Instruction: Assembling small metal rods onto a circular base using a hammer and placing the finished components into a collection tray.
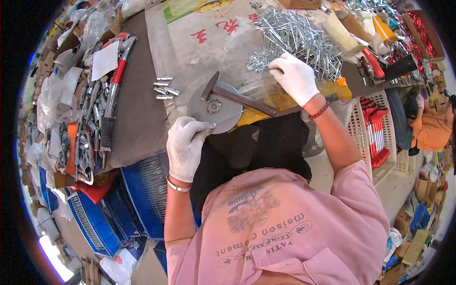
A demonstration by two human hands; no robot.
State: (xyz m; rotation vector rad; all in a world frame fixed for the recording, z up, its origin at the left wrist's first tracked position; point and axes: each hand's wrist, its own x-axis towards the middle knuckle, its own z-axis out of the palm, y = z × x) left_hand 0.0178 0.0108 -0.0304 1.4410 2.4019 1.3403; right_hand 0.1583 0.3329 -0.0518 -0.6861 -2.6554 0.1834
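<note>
My left hand (185, 147), in a white glove, pinches a thin metal rod (229, 118) with a thicker shiny end near the fingertips. The rod reaches over a round grey metal disc (197, 110). Across the disc lies a hammer (243, 99) with a dark handle, beside a small ring of metal bits (214, 106). My right hand (295, 80), also gloved, is closed at the edge of a heap of small shiny metal parts (258, 61); its fingertips are pressed together and anything between them is too small to tell. Left of the disc lie several short metal sockets (165, 90).
A large heap of thin metal rods (297, 40) covers the back right. Tools and a red-and-black torque wrench (114, 90) crowd the left. A cream crate (392, 137) holds red-handled tools; blue bins (147, 190) stand below the table's left edge. Another person (430, 126) is at far right.
</note>
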